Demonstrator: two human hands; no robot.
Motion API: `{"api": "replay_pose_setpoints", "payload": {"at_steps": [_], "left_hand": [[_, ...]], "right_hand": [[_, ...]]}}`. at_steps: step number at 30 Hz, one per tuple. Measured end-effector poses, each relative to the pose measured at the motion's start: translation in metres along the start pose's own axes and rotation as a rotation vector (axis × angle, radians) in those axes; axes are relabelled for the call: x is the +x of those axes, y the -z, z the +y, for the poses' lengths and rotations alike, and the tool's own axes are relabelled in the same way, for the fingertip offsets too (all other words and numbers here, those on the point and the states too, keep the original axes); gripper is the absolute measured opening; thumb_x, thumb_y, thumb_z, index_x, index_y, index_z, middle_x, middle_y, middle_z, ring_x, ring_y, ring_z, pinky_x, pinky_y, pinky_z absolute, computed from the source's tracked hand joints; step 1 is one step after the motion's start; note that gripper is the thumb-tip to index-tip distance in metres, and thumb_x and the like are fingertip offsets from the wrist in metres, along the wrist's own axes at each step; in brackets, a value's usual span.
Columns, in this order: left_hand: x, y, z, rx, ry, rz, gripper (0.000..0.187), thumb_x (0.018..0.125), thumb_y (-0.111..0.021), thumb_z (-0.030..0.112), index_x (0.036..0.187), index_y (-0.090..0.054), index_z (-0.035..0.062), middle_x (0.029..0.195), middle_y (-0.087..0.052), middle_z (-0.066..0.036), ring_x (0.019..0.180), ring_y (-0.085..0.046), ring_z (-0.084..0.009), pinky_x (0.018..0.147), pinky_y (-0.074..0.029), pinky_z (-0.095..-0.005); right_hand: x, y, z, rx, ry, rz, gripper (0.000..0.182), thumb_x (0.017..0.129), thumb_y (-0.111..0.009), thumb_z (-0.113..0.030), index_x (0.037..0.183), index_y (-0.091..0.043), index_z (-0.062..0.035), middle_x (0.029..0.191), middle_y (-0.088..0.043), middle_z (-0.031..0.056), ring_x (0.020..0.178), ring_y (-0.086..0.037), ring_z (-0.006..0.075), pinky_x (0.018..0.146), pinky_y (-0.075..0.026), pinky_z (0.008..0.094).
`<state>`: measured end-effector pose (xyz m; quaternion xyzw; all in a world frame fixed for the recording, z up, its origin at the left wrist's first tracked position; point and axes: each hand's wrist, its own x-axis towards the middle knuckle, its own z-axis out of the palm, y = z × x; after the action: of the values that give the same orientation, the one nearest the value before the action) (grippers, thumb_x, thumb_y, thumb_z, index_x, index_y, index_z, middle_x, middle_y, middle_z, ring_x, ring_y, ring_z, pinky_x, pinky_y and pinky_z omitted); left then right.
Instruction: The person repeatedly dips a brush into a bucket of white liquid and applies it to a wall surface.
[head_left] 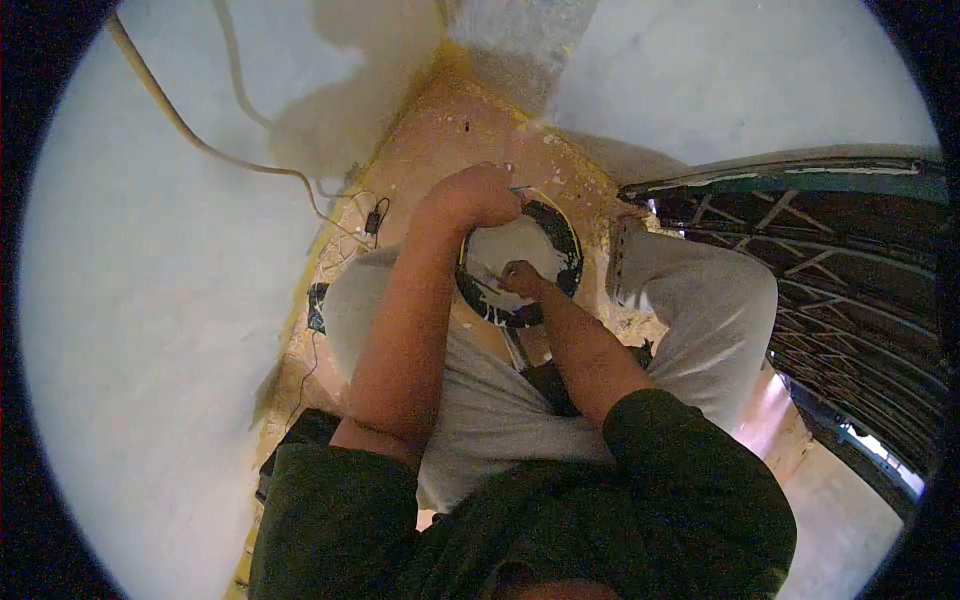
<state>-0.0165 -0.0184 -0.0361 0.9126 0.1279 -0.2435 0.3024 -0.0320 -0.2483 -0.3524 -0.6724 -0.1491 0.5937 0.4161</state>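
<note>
The person looks down between the knees at a round bucket, black, with white paint inside and smeared on its rim. It stands on the floor just in front of both hands, between the two grey trouser legs.

The right hand is lowest and nearest: it reaches into the bucket's mouth with fingers closed narrow on something small, perhaps a brush handle, but it is too small to tell. The left hand is a little further, closed as a fist at the far-left rim, and seems to grip a thin wire handle that runs to the right from it along the far rim.

To the left of the left hand, thin wires and a small dark plug lie on the yellow-stained floor, and a pale cable runs further away over the white wall. To the right of the hands, well apart, stands a dark metal grille. Nothing lies between hands and bucket.
</note>
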Motion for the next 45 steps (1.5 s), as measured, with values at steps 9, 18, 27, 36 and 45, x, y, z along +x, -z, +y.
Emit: {"api": "replay_pose_setpoints", "payload": {"at_steps": [9, 18, 27, 36, 45], "left_hand": [[0.019, -0.018, -0.017, 0.028, -0.072, 0.027, 0.064, 0.086, -0.05, 0.047, 0.127, -0.046, -0.0024, 0.129, -0.047, -0.023, 0.12, -0.046, -0.0349, 0.101, -0.036, -0.0407], [0.0, 0.007, 0.006, 0.002, -0.011, -0.017, 0.063, 0.087, -0.048, 0.044, 0.127, -0.045, -0.0037, 0.127, -0.047, -0.025, 0.119, -0.047, -0.0354, 0.102, -0.035, -0.0404], [0.008, 0.003, 0.001, 0.022, -0.001, -0.047, 0.065, 0.087, -0.046, 0.049, 0.129, -0.044, 0.0, 0.131, -0.045, -0.022, 0.123, -0.043, -0.0351, 0.104, -0.033, -0.0403], [0.012, -0.005, -0.005, 0.011, -0.015, -0.018, 0.063, 0.087, -0.046, 0.045, 0.13, -0.043, -0.0016, 0.131, -0.046, -0.022, 0.121, -0.045, -0.035, 0.102, -0.034, -0.0409], [0.012, 0.0, 0.001, 0.032, 0.0, -0.06, 0.069, 0.088, -0.044, 0.053, 0.132, -0.041, 0.0005, 0.135, -0.041, -0.021, 0.125, -0.041, -0.0346, 0.105, -0.031, -0.0389]], "right_hand": [[0.009, -0.003, -0.035, 1.299, -0.053, 0.557, 0.014, 0.082, -0.058, -0.013, 0.069, -0.052, -0.0083, 0.055, -0.046, 0.0012, 0.039, -0.034, 0.011, 0.036, -0.028, 0.0261], [0.036, 0.006, 0.004, -0.214, -0.056, 0.079, 0.019, 0.082, -0.061, -0.018, 0.068, -0.054, -0.0073, 0.055, -0.048, 0.0018, 0.04, -0.036, 0.0126, 0.036, -0.029, 0.0298], [0.022, -0.019, -0.034, -0.204, 0.094, 0.398, 0.013, 0.074, -0.064, -0.017, 0.074, -0.06, -0.0041, 0.057, -0.05, 0.0051, 0.04, -0.039, 0.0137, 0.036, -0.028, 0.0287], [0.045, 0.014, 0.016, 0.584, 0.248, 0.631, 0.018, 0.074, -0.066, -0.018, 0.065, -0.059, -0.004, 0.052, -0.048, 0.0037, 0.039, -0.043, 0.0151, 0.036, -0.029, 0.0281], [0.009, -0.006, -0.061, -0.251, -0.221, 0.041, 0.016, 0.073, -0.067, -0.015, 0.064, -0.059, -0.0053, 0.051, -0.049, 0.0044, 0.04, -0.045, 0.0135, 0.039, -0.036, 0.0332]]}}
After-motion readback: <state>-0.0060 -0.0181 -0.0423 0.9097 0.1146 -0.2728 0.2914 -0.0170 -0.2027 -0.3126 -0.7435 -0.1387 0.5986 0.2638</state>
